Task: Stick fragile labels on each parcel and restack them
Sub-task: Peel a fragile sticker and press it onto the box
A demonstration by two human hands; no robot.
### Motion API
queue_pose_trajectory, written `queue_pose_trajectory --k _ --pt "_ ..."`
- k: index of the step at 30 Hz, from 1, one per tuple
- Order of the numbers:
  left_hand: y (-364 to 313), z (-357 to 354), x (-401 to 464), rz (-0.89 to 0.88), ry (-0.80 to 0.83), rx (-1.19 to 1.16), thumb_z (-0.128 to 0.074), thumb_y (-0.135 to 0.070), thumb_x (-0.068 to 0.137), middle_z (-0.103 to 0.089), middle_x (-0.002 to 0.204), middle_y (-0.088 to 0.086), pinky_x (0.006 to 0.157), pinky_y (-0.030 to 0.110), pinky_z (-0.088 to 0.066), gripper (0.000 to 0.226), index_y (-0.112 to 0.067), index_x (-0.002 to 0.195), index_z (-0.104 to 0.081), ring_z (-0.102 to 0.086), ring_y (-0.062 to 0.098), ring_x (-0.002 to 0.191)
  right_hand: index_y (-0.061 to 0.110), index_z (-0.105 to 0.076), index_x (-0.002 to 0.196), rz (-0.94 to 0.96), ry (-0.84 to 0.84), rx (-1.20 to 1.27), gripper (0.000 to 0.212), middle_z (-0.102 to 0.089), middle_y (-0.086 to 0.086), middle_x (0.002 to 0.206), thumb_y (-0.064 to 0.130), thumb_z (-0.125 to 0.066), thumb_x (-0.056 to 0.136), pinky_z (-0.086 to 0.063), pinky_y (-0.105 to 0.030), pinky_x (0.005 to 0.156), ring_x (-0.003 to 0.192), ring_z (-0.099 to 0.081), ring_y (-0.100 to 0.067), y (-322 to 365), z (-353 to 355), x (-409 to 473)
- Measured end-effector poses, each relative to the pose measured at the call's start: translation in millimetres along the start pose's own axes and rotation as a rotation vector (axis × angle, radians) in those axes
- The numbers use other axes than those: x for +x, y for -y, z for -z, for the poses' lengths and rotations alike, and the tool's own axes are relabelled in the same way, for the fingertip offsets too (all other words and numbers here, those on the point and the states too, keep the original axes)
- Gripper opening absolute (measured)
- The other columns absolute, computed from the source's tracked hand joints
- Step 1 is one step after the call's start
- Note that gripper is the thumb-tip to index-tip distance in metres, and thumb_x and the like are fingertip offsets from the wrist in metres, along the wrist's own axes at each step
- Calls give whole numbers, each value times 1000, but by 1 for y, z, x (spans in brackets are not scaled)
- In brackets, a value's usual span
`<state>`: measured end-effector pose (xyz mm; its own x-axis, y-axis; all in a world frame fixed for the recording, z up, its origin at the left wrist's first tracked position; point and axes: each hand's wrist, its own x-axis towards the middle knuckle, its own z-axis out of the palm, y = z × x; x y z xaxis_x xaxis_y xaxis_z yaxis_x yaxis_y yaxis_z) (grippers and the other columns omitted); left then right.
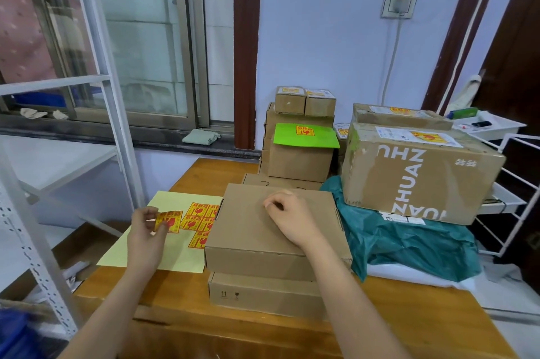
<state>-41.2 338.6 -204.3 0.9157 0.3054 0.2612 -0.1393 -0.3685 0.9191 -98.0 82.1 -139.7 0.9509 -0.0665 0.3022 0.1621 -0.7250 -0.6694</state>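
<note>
My left hand (146,230) pinches a yellow and red fragile label (169,220), lifted partly off the pale yellow backing sheet (146,253) on the wooden table (181,294). Several more labels (201,221) remain on the sheet. My right hand (287,214) rests with curled fingers on top of a flat brown parcel (257,230), which lies on another flat parcel (263,294). Behind stand labelled parcels: a stack with a green-topped box (304,151), two small boxes (304,101) and a large ZHUANZHUAN box (415,174).
A teal plastic bag (409,241) lies under the large box at the right. A white metal shelf frame (102,72) stands at the left, a white wire rack (514,189) at the far right. A window and wall close the back.
</note>
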Motion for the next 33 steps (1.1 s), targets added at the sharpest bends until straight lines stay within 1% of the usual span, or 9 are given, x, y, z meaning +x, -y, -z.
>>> queue_pose_trajectory --k 6,10,13,16,19,21,24,27,33 --pt "-63 -12 -13 -91 -23 -268 -57 -3 92 -53 107 3 67 18 -43 23 -13 111 -47 -58 17 90 18 -68 101 -3 -29 27 19 -60 7 104 18 -51 94 -45 -30 92 101 -54 -11 0 1 0" --pt "-109 -28 -28 -131 51 -373 -62 -7 89 -55 104 0 70 16 -41 24 -16 108 -49 -55 10 91 22 -64 102 -62 -178 273 20 -61 5 108 11 -48 95 -42 -18 85 96 -54 -6 2 9 -1" --pt "-140 -46 -40 -175 148 -418 -64 -7 88 -57 92 -3 67 15 -44 22 -15 102 -49 -56 5 82 24 -63 97 -15 -268 285 20 -63 8 101 10 -48 96 -37 -5 74 91 -54 0 -4 25 -5" --pt "-156 -73 -46 -184 290 -368 -65 -9 88 -61 85 -1 64 15 -44 19 -18 95 -51 -58 7 75 23 -64 95 -42 -303 311 19 -64 8 96 13 -48 97 -42 -13 77 93 -58 -8 -14 35 -6" --pt "-151 -97 -54 -137 437 -327 -64 -6 88 -62 84 3 58 7 -43 13 -14 93 -54 -59 15 77 16 -65 93 -167 -314 458 21 -66 2 93 14 -45 98 -48 -31 87 95 -62 -17 -22 37 -6" --pt "-144 -104 -60 -126 488 -273 -64 -4 88 -60 80 3 55 4 -41 12 -11 92 -55 -58 16 76 15 -65 93 -199 -322 487 20 -66 2 92 15 -46 97 -48 -30 87 92 -62 -15 -24 38 -7" --pt "-141 -105 -61 -134 532 -239 -65 -7 87 -61 79 0 56 8 -43 12 -12 92 -55 -58 11 72 13 -66 97 -156 -264 320 19 -63 5 92 22 -49 97 -41 -14 75 86 -56 -6 -20 39 -10" --pt "-140 -103 -59 -105 521 -224 -65 -9 88 -64 82 1 58 12 -43 11 -14 92 -56 -60 10 75 13 -67 98 -137 -225 250 20 -64 1 96 25 -52 96 -41 -20 76 90 -56 -11 -17 37 -11" --pt "-136 -106 -57 -77 513 -256 -64 -10 89 -64 87 5 63 17 -45 9 -16 89 -58 -61 14 81 17 -62 94 -164 -266 261 4 -62 -1 97 16 -59 91 -42 -18 77 96 -56 -16 -21 36 -10"
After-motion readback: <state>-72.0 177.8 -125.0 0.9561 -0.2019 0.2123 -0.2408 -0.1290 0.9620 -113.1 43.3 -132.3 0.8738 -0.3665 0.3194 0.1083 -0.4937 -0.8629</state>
